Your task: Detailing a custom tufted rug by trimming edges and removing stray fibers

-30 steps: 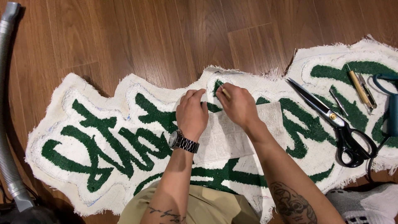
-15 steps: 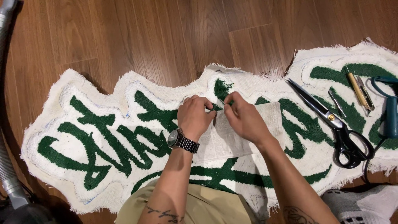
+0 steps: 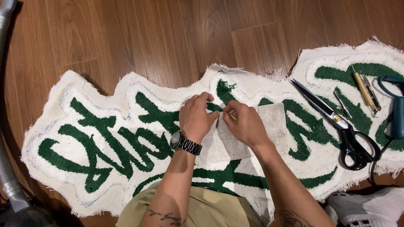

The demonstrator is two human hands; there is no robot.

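Pinching together over the middle of the rug (image 3: 126, 126), the left hand (image 3: 195, 117) and right hand (image 3: 246, 124) meet fingertip to fingertip on a small patch of white tuft beside a green stroke. Both hands are curled, thumbs pressed to forefingers; whether the right holds a small tool I cannot tell. The white-and-green tufted rug lies directly under them, its long axis running left to right across the wooden floor (image 3: 168, 33). Both hands are equally near. Well to the right, black-handled scissors (image 3: 336, 122) rest on the rug.
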